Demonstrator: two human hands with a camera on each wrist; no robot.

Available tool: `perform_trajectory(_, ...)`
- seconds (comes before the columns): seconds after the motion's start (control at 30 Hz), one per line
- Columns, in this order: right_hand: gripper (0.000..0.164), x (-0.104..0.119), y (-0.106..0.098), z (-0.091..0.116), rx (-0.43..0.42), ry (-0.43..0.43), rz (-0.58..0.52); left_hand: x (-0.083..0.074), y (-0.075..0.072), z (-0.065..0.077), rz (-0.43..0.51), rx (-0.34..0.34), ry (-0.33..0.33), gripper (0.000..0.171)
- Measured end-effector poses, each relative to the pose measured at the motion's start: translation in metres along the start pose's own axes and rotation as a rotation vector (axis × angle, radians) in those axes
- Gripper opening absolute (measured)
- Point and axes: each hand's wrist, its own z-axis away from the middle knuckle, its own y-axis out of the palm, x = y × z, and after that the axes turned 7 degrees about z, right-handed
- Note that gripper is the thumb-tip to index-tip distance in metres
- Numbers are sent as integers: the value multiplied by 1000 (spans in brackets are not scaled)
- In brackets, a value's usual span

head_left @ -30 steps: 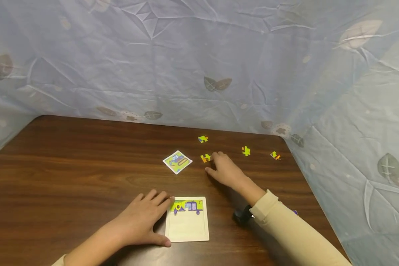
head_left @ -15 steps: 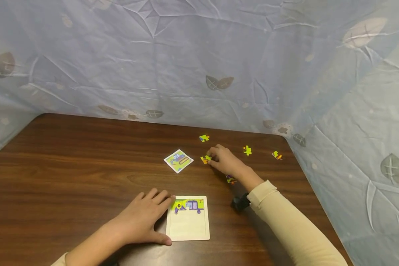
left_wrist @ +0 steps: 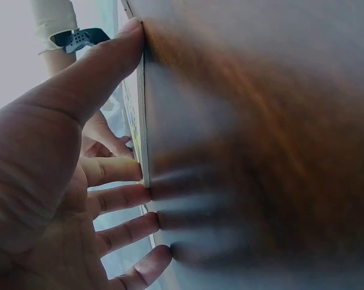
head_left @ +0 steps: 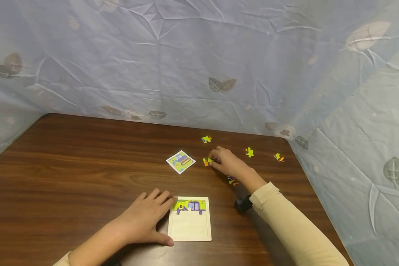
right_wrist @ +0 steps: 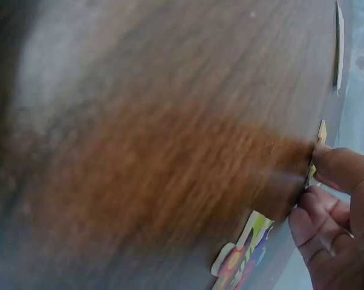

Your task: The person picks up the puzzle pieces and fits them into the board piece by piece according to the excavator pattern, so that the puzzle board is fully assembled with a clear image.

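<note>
A square puzzle board point(head_left: 189, 225) lies near the table's front, with joined green and purple pieces point(head_left: 193, 206) along its far edge. My left hand point(head_left: 144, 221) rests at its left side, fingers spread, thumb near the bottom corner and forefinger at the top corner. Farther off, my right hand point(head_left: 227, 162) pinches a green and orange puzzle piece point(head_left: 206, 162) at its right side, on the table. The fingers partly hide that piece. Beneath the right wrist lies a dark, multicoloured puzzle piece point(head_left: 232, 180), partly covered; the right wrist view shows this piece point(right_wrist: 245, 257) closer.
A white-edged picture card point(head_left: 181, 162) lies left of my right hand. Loose green puzzle pieces lie farther back: one piece point(head_left: 206, 139) behind the hand, another piece point(head_left: 249, 152) to its right, a third piece point(head_left: 279, 157) near the table's right edge. Patterned cloth point(head_left: 186, 62) hangs behind.
My right hand's fingers have drawn in on the green and orange piece. The dark piece under the wrist has come into sight. The left hand stays at the board.
</note>
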Motion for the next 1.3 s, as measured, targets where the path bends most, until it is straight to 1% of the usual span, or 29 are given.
perform_trajectory(0.17, 18, 0, 3, 4, -14, 15, 15, 0, 1, 0, -1, 0, 6, 113)
perform_trajectory(0.3, 19, 1, 1, 10, -30, 16, 16, 0, 3, 0, 15, 13, 0, 113)
perform_trajectory(0.4, 21, 1, -3, 16, -31, 22, 6, -1, 3, -1, 17, 17, 2, 113)
perform_trajectory(0.5, 22, 4, -15, 21, -48, 16, 5, -1, 3, -2, 10, 13, 4, 112)
perform_trajectory(0.7, 22, 15, -47, 31, -113, -23, 11, -1, 0, -2, 3, -3, -4, 111)
perform_trajectory(0.87, 20, 20, -61, 38, -138, -28, 16, -1, 0, -2, -3, -16, -1, 111)
perform_trajectory(1.13, 19, 26, -62, 44, -128, -48, 22, 0, 0, -3, -12, -15, -2, 112)
perform_trajectory(1.3, 20, 37, -57, 49, -109, -94, 32, 0, 2, -3, -15, -19, 0, 112)
